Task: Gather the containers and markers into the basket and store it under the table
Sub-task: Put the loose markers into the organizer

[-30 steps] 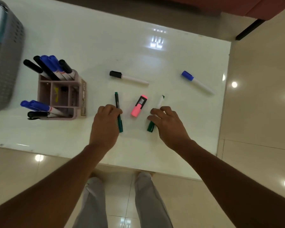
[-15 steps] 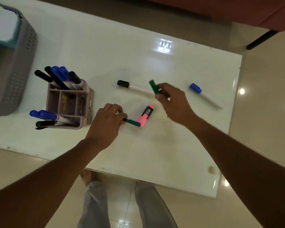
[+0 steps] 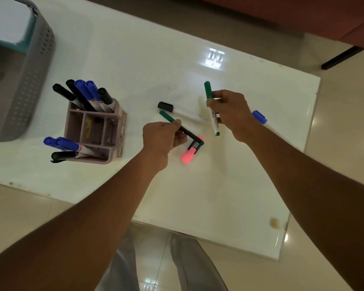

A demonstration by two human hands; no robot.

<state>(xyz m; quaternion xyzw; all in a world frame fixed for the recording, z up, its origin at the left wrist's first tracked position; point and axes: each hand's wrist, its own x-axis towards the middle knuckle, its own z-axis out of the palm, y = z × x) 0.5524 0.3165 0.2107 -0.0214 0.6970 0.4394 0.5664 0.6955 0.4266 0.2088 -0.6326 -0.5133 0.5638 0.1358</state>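
Two pens are off the table that lay flat on it a second ago. The left hand pinches the slim green pen between thumb and curled fingers. The pen's near end hangs over the pink highlighter; whether they touch, I cannot tell. The right hand has moved to the far side and is wrapped round the green-capped marker, cap pointing away.

Finding: pickup of the loose items has begun. Three remain lying on the table: the pink highlighter, the black-capped marker between the hands, and the blue-capped marker, partly hidden behind the right wrist. Nothing held has yet gone toward the basket.

The basket stands at the far left corner of the table, well apart from both hands. It is grey, with perforated walls, and already holds a teal-edged white item I cannot identify. Just to its right stands the mauve desk organiser, divided into compartments, with black and blue markers upright at its far side and more leaning out at its near left. In my judgement, organiser and markers must all go into the basket before it is stored below.
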